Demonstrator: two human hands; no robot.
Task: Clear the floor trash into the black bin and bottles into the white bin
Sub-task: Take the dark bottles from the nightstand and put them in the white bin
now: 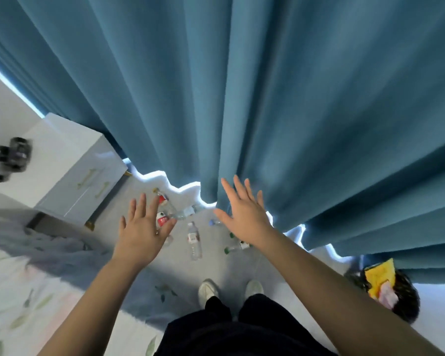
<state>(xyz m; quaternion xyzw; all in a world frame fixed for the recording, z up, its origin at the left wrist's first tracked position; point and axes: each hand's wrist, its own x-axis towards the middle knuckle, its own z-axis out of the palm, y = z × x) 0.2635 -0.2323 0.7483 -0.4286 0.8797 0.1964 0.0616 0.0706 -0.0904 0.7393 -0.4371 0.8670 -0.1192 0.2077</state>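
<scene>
- Two bare hands reach forward with fingers straight and spread; neither holds anything.
- The left hand (141, 227) hovers palm down over the pale floor (216, 268) and partly hides a red-labelled bottle (162, 219).
- The right hand (244, 214) is raised in front of the lower edge of the blue curtain (267, 86); whether it touches the cloth cannot be told.
- Several clear plastic bottles (188, 211) lie scattered on the floor near the curtain hem, mostly between the two hands.
- One white-capped bottle (194, 242) lies lengthwise in the middle, a green-capped bottle (238, 246) lies to its right, and a blue-capped bottle (213, 222) lies just beside the right hand's thumb.
- The black bin (406, 299) stands at the right against the curtain, well apart from the bottles, with a yellow packet (379, 276) sticking out of it.
- A white cabinet (70, 170) stands at the left, beside a bed (23, 278) with a leaf-patterned cover.
- The person's white shoes (208, 290) stand on the floor on the near side of the bottles.
</scene>
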